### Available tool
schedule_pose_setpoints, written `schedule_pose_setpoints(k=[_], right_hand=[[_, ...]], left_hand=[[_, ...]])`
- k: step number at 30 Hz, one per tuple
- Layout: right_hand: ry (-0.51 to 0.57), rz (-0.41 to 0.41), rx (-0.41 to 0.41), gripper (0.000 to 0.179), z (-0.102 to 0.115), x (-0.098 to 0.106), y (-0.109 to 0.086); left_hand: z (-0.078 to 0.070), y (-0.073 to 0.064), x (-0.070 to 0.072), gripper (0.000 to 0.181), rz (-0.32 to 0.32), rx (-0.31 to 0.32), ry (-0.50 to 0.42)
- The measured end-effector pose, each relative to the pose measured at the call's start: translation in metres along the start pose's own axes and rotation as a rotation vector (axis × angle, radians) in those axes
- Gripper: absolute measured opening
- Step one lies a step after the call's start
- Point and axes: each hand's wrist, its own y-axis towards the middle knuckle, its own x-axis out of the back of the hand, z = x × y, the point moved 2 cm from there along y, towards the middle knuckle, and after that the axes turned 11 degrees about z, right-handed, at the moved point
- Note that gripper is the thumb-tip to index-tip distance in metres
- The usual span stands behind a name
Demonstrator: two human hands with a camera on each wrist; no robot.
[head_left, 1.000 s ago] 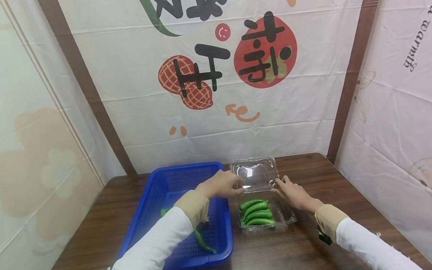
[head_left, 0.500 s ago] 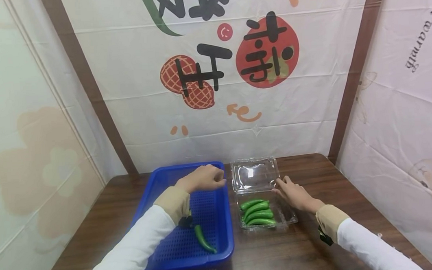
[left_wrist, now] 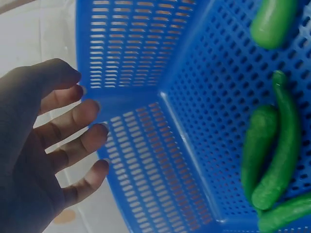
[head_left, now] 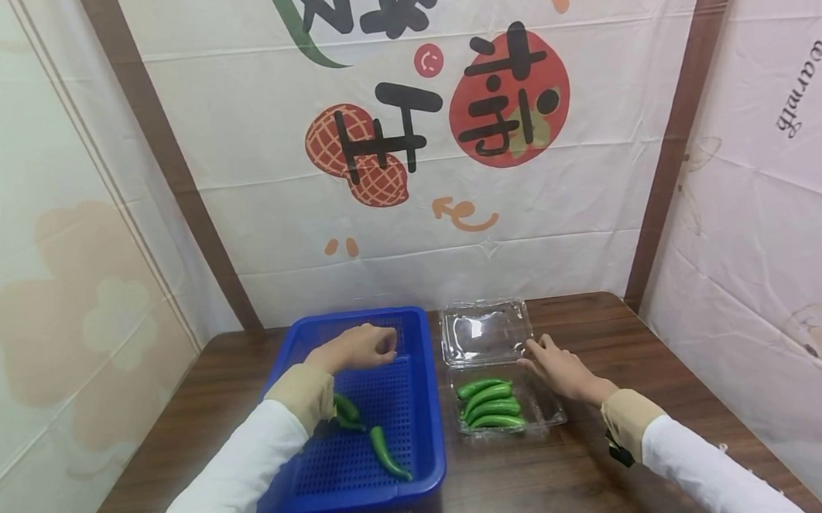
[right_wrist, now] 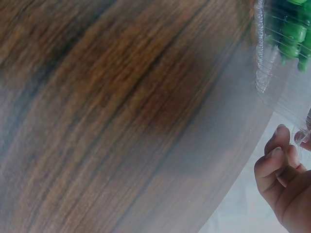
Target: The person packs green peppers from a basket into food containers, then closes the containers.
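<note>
My left hand (head_left: 360,346) hovers over the far part of a blue plastic basket (head_left: 435,418), fingers loosely bent and holding nothing. In the left wrist view its fingers (left_wrist: 80,141) spread beside the basket's slotted wall. Several long green peppers (left_wrist: 286,145) lie on the basket's perforated floor; in the head view one pepper (head_left: 388,453) sits near the front, others partly behind my sleeve. To the right stands a clear plastic clamshell box (head_left: 544,408), lid (head_left: 486,331) folded back, with several green peppers (head_left: 494,405) side by side inside. My right hand (head_left: 563,371) pinches its edge near the hinge.
Everything stands on a dark wood-grain table (head_left: 507,484). Behind it hangs a white printed cloth wall (head_left: 557,256), with further cloth walls on both sides. The basket and the clamshell stand close together.
My left hand has moved left from the clamshell's lid to over the basket, uncovering more of the basket floor. The right hand has stayed at the box's edge.
</note>
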Motion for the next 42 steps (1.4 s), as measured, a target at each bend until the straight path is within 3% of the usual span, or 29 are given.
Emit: schedule_pose_setpoints(k=[6, 13, 16, 28, 42], right_hand=[[-0.001, -0.004, -0.001, 0.017, 0.000, -0.001, 0.000], [-0.015, -0.019, 0.017, 0.018, -0.001, -0.001, 0.001], [-0.020, -0.028, 0.032, 0.018, -0.001, -0.001, 0.001], [-0.015, -0.034, 0.034, 0.018, -0.001, -0.001, 0.000], [-0.007, -0.013, 0.014, 0.018, 0.001, -0.001, -0.001]], left_hand=[[0.005, -0.006, -0.011, 0.004, 0.079, 0.030, -0.020], [0.002, -0.014, -0.026, 0.024, 0.268, 0.094, -0.239], [0.000, -0.015, -0.031, 0.028, 0.324, 0.116, -0.286], [-0.009, -0.010, -0.048, 0.034, 0.496, 0.161, -0.273], [-0.016, -0.012, -0.056, 0.034, 0.571, 0.230, -0.268]])
